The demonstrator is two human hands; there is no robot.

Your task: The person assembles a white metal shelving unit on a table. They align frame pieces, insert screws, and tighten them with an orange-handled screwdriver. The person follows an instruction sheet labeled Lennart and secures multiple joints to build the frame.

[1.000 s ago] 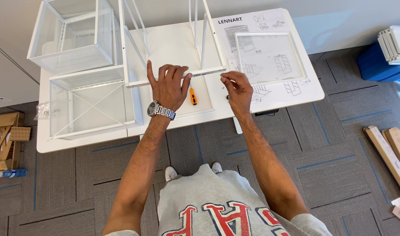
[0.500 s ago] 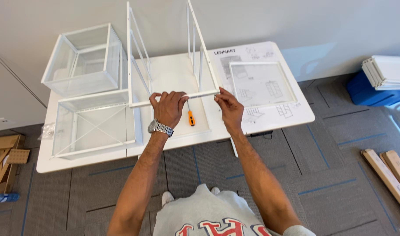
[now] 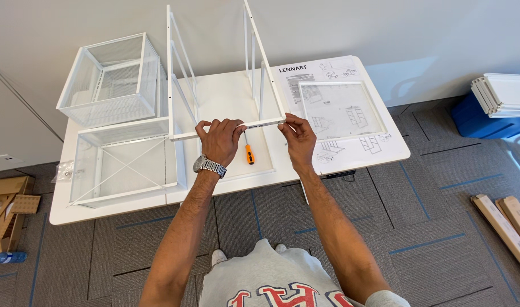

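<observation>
Both hands have moved up off the table [image 3: 339,170] since a second ago, so now the left hand [image 3: 219,140] and right hand [image 3: 297,136] are clamped on the white crossbar [image 3: 260,123] of the frame [image 3: 214,79] standing at 12 o'clock, with the orange screwdriver [image 3: 249,154] lying untouched just below at 6 o'clock.

Two mesh drawers [image 3: 109,79], one screwdriver [image 3: 249,153]

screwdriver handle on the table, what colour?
Orange, with a dark shaft. The screwdriver lies between the left hand and right hand; head view shows it best.

Left hand [image 3: 220,139] lifted off table, now gripping frame crossbar [image 3: 260,123]; right hand [image 3: 297,136] raised to bar end.
</observation>
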